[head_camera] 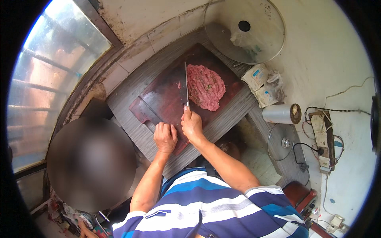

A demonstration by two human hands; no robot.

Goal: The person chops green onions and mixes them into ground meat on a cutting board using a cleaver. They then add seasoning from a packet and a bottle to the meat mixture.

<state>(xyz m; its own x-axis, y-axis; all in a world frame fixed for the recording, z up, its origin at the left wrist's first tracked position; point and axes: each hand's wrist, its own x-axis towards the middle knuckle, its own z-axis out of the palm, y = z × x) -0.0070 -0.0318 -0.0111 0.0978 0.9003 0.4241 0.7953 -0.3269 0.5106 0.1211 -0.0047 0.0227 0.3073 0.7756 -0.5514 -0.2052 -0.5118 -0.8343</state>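
My right hand (192, 125) is closed around the handle of a kitchen knife (186, 84). The blade points away from me, edge-on to the view, along the left side of a flattened mound of minced meat (207, 87). Green bits are mixed into the pink meat, and parallel ridges run across it. My left hand (165, 137) is on the near left edge of a dark red-brown cutting board (163, 98), fingers curled over it beside the handle slot; the fingertips are hidden. A small scrap of meat (179, 85) lies left of the blade.
The board lies on a grey wood-grain table (125, 101). Behind it leans a large glass lid (244, 44). To the right are white packets (259, 84), a silver cylinder (276, 113), a smaller glass lid (281, 142) and a wired socket board (322, 139). A blurred disc covers the left; below it shows another person's hand (85, 229).
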